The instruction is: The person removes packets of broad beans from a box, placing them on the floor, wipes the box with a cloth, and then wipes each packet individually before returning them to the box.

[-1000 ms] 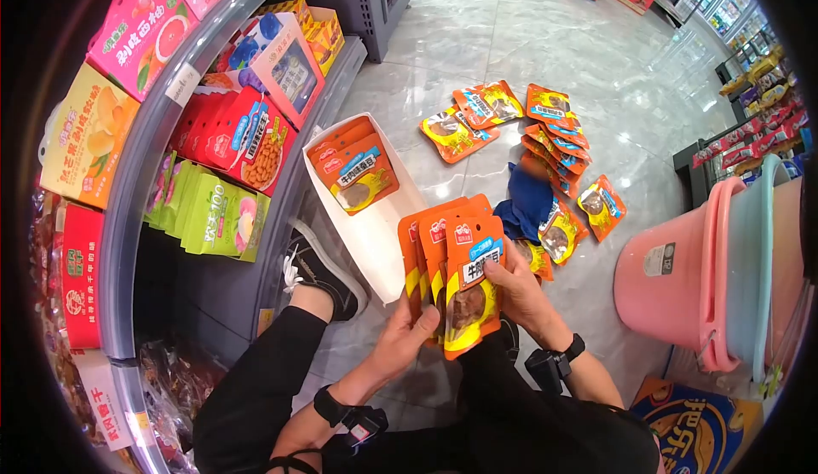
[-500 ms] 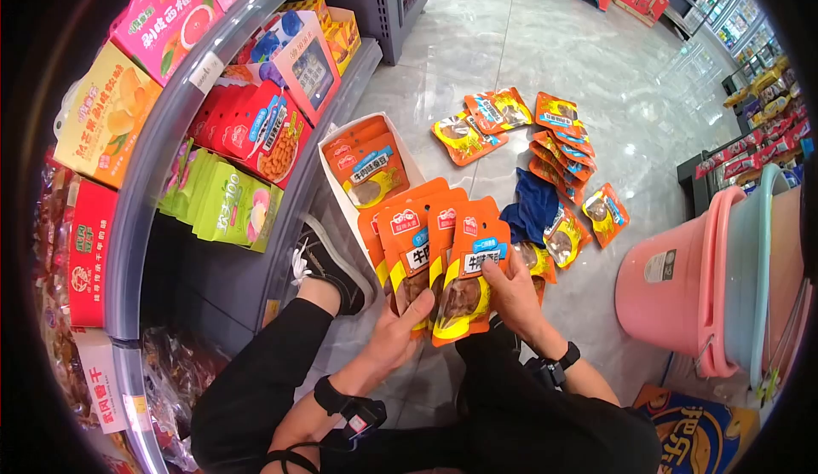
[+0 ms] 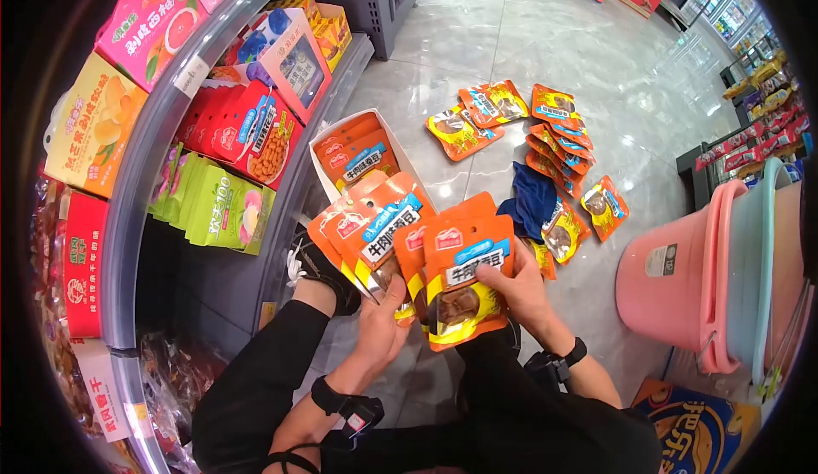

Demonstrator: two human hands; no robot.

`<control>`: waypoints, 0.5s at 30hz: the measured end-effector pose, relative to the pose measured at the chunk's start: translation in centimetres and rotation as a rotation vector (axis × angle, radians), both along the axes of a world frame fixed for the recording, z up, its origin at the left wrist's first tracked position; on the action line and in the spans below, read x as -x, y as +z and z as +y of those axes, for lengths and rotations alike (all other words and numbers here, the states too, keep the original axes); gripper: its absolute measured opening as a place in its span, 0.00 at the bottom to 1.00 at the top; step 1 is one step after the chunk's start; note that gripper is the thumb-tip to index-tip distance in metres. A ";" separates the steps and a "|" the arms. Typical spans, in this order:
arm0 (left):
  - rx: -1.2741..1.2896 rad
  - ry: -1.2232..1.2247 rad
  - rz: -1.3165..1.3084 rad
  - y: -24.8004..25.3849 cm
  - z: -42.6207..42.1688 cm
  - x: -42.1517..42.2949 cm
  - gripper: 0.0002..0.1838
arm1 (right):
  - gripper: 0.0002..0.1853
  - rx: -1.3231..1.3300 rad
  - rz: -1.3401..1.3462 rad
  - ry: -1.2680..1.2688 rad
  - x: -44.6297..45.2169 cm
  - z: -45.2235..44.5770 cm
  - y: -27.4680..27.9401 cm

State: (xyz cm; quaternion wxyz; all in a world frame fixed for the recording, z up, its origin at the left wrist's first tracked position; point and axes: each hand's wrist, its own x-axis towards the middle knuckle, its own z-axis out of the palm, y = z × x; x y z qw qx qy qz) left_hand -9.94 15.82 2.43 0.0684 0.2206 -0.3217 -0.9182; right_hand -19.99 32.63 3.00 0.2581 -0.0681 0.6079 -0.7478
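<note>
My left hand pinches a fan of orange snack packets near their lower edges, thumb in front. In my right hand is another small group of orange and yellow snack packets, thumb pressed on the front one. The two groups sit side by side and overlap slightly in the view. Just beyond the left group, a white open box holds more of the same packets, standing upright. How many packets each hand holds is partly hidden.
More packets lie on the floor, some spread out, others in an overlapping row. Beside them is a dark blue cloth. Shelves with boxed snacks rise at left. Pink bucket and blue bucket stand at right.
The fan of packets has parted into two groups. My left hand's packets have tilted and shifted left toward the box, while the right hand's group stays nearly in place.
</note>
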 end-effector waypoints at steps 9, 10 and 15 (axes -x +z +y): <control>0.291 -0.044 0.187 2.3 -4.2 0.0 0.15 | 0.17 0.121 -0.081 -0.346 2.1 1.5 -1.4; 0.307 -0.229 0.257 1.7 -4.1 -0.4 0.18 | 0.17 0.075 -0.113 -0.329 1.6 1.3 -1.5; 0.613 -0.358 0.007 -0.2 0.1 -0.9 0.28 | 0.32 0.379 -0.331 0.059 -0.9 0.5 -1.5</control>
